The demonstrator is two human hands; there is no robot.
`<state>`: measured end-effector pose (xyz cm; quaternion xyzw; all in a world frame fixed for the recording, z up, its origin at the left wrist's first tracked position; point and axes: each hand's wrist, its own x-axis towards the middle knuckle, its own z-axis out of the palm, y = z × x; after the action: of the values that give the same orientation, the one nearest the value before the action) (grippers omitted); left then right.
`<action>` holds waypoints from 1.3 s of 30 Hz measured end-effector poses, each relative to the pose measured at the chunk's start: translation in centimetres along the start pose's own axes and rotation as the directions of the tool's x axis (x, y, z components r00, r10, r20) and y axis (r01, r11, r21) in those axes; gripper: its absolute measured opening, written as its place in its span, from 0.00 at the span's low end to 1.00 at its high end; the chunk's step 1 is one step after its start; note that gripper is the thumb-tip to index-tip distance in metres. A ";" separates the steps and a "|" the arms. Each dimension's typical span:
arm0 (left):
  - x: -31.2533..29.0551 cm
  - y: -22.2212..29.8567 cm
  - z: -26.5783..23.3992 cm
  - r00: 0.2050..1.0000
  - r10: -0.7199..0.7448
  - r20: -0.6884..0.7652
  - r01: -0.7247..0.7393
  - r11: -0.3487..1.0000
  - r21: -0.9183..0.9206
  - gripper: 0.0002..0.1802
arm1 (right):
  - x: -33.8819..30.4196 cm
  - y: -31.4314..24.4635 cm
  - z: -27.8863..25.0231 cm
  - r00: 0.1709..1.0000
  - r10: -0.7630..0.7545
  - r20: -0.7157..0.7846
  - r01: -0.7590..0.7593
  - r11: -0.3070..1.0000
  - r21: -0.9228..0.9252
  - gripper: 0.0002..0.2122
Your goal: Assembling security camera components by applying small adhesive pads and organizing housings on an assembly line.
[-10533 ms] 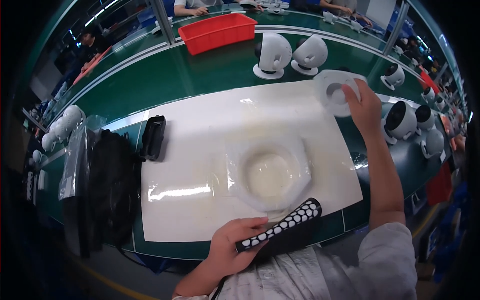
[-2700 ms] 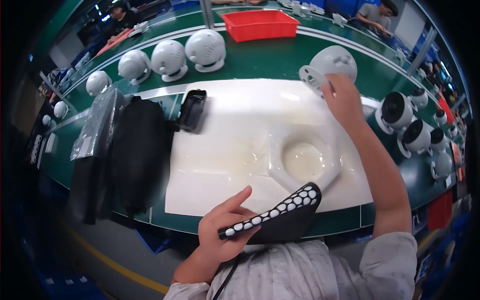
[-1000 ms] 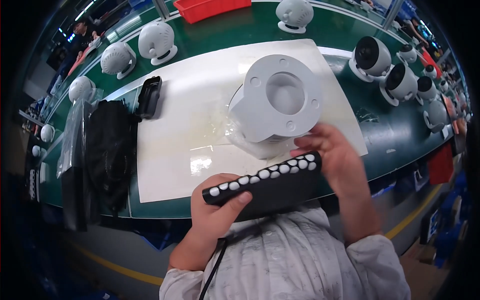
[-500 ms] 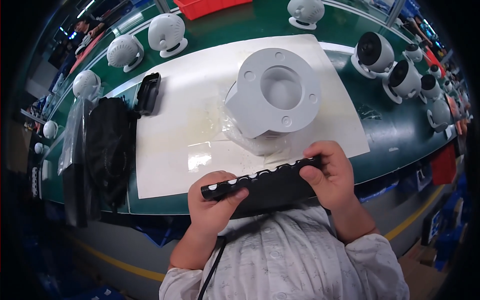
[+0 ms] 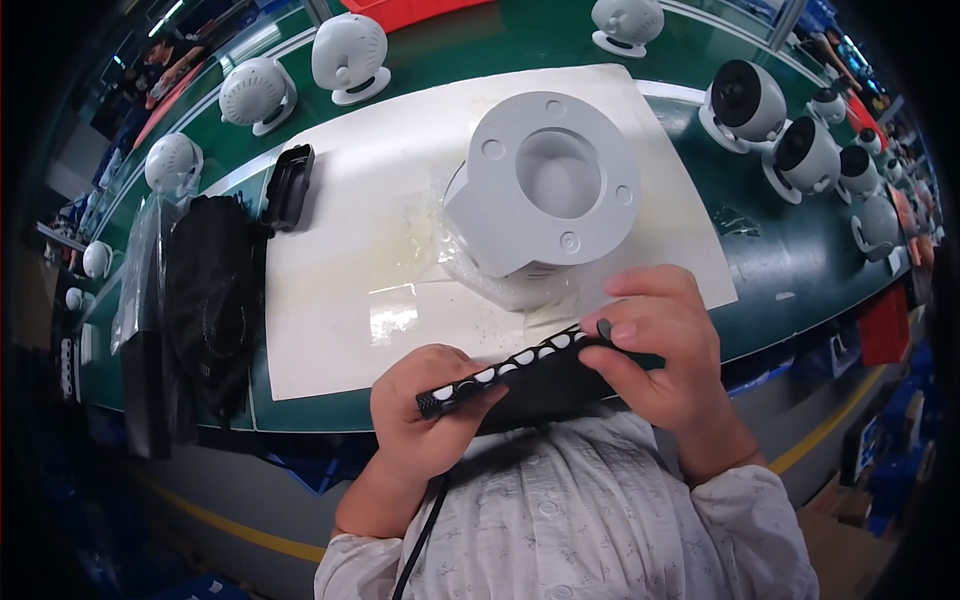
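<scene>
My left hand (image 5: 425, 410) is closed on one end of a bent black sheet (image 5: 540, 385) with a row of white round spots along its upper fold. At the sheet's other end, my right hand (image 5: 665, 350) pinches a small dark round pad (image 5: 604, 328) between thumb and fingers. Whether the pad is fully off the sheet I cannot tell. Just beyond my hands, a white round housing (image 5: 470, 205) rests with its flat ring-shaped base facing up. The base has a wide round recess and several small round marks. Clear plastic wrap (image 5: 490, 285) lies under it.
A white sheet (image 5: 340, 330) covers part of the green table (image 5: 790, 260). A black tray-like part (image 5: 289, 187) and a black bag (image 5: 210, 300) lie at the left. Several white fan-like units (image 5: 350, 55) stand around. A red bin (image 5: 410, 10) is at the back.
The black sheet has tilted more, its right end rising. My right fingers have shifted and lifted, and a small dark round pad now shows between them.
</scene>
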<state>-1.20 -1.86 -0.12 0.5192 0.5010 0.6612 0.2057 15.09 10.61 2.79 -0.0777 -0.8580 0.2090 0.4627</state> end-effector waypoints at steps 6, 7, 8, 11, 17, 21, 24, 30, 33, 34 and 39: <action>0.3 0.7 0.3 1.000 0.002 0.030 -0.003 1.000 0.023 0.11 | 1.3 -1.1 -1.1 0.993 -0.074 0.096 0.058 0.986 0.156 0.15; 0.5 0.9 0.5 0.999 0.023 0.047 -0.025 0.999 0.036 0.11 | 1.3 -1.2 -0.7 0.993 -0.074 0.097 0.059 0.986 0.157 0.15; 0.6 1.1 0.7 0.997 0.044 0.065 -0.047 0.998 0.049 0.11 | 1.1 -1.3 -0.2 0.992 -0.091 0.091 0.069 0.973 0.219 0.13; 0.6 0.8 0.6 0.999 0.006 0.053 -0.011 0.996 0.092 0.11 | 2.4 -1.4 -1.3 0.965 -0.184 0.185 0.103 0.920 0.377 0.11; 2.1 1.2 0.7 0.985 0.127 0.117 -0.142 0.980 0.137 0.12 | 6.6 2.4 -1.7 0.988 0.010 -0.157 0.069 0.871 0.486 0.23; 3.2 0.4 1.1 0.951 0.148 0.270 -0.209 0.954 0.214 0.15 | 11.1 6.2 -0.8 0.989 0.101 0.106 -0.139 0.874 0.466 0.29; 2.8 -0.6 0.7 0.939 0.147 0.310 -0.217 0.954 0.207 0.15 | 11.3 6.0 -0.7 0.943 0.224 0.247 -0.306 0.876 0.373 0.28; 2.5 -1.0 0.9 0.953 0.157 0.259 -0.227 0.936 0.270 0.10 | 11.4 4.9 -1.7 0.940 0.128 0.316 -0.200 0.958 0.206 0.28; 2.5 -1.1 1.1 0.951 0.177 0.254 -0.247 0.929 0.276 0.10 | 11.6 4.4 -2.0 0.915 -0.158 0.372 0.178 0.984 -0.019 0.21; 2.4 -1.1 1.2 0.951 0.186 0.246 -0.252 0.929 0.270 0.10 | 11.9 3.7 -2.6 0.872 -0.199 0.447 0.258 0.963 -0.075 0.18; 2.3 -1.2 1.0 0.955 0.175 0.238 -0.237 0.934 0.267 0.10 | 11.1 2.3 -2.0 0.937 -0.134 0.323 0.212 0.952 -0.220 0.29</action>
<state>-1.51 0.94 -0.10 0.6608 0.5111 0.5390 0.1078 10.43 16.91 11.22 -0.0262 -0.9419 0.0664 0.3282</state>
